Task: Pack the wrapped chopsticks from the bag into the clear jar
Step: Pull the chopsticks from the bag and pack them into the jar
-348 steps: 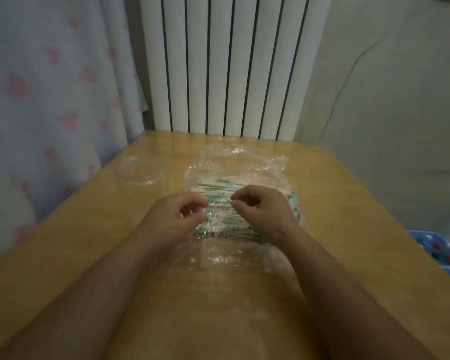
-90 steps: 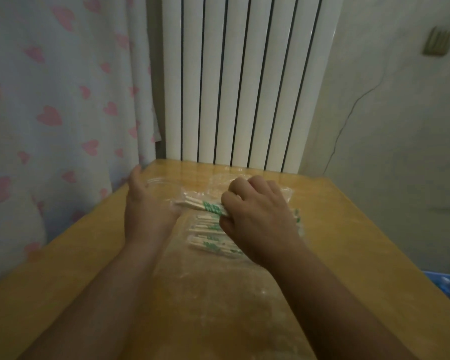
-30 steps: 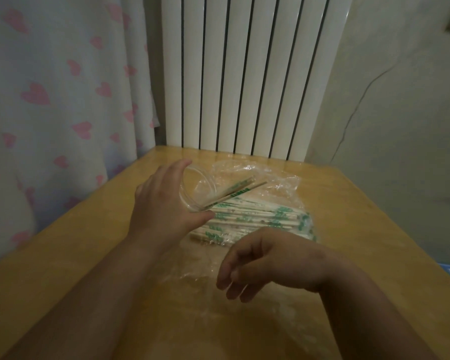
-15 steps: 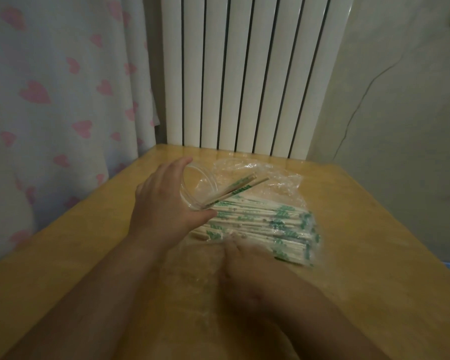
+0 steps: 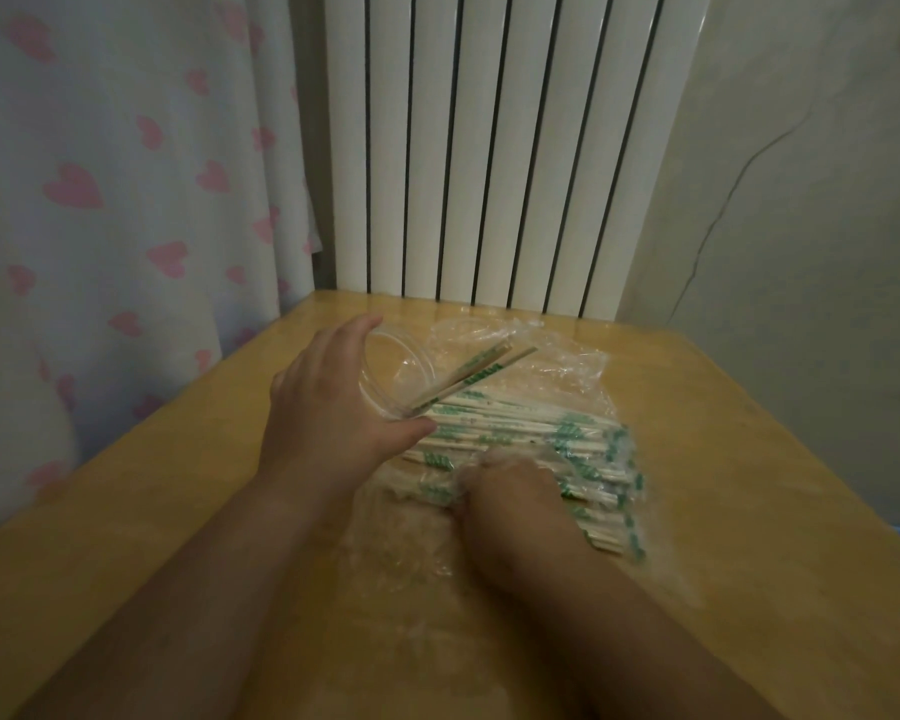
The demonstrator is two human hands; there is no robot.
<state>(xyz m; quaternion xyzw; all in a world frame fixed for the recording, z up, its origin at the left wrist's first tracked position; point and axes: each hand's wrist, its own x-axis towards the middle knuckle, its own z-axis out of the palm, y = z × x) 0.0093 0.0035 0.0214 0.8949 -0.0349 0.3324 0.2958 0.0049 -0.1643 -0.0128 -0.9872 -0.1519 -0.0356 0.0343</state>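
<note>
Left hand [image 5: 328,413]: grips tilted clear jar [image 5: 397,363]; two wrapped chopsticks [image 5: 481,367] poke from its mouth
Right hand [image 5: 510,493]: inside bag [image 5: 572,363] on table [image 5: 749,511], atop chopstick pile [image 5: 531,433]; fingers under plastic, grasp cannot be told

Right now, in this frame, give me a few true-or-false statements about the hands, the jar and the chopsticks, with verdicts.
1. The left hand holds the clear jar tilted. True.
2. The clear jar is empty. False: wrapped chopsticks poke out of its mouth.
3. The right hand is at the pile in the bag. True.
4. The bag lies on a metal tray. False: it lies on the wooden table.
5. Most chopsticks are already in the jar. False: most lie in the pile.
</note>
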